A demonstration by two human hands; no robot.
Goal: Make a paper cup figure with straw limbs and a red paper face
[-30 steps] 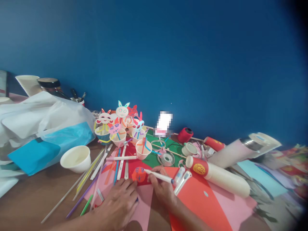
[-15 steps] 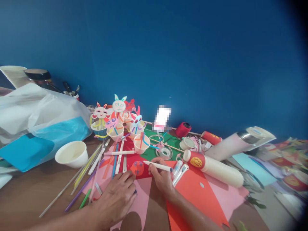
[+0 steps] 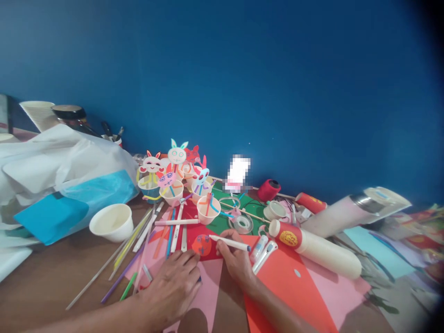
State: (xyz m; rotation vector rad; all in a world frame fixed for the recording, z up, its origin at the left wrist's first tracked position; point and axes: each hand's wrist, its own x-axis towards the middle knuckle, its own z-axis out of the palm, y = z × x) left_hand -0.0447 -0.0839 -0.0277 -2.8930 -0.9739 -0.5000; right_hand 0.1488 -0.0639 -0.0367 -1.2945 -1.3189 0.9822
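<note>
My right hand (image 3: 237,261) is closed in a writing grip around a white marker (image 3: 231,242) with a dark blue end. Its tip points left, beside the upper right of a round orange paper face (image 3: 202,245) drawn with blue eyes and lines. My left hand (image 3: 176,282) rests at the lower left of the face, fingers together and curled down by its edge. A small blue bit shows beneath that hand's right side, mostly hidden. Red paper (image 3: 189,235) lies under the face.
Paper cups (image 3: 208,209) with straw-limbed animal figures stand behind. Left are a white bowl (image 3: 111,222), straws (image 3: 121,259) and a plastic bag (image 3: 69,157). Right are a tape roll (image 3: 241,224), a box cutter (image 3: 265,257), stacked cups (image 3: 326,252) and a flask (image 3: 333,215).
The whole view has shifted, so everything sits a little further right and slightly lower. Both hands keep nearly the same pose, with the marker tip still beside the paper face.
</note>
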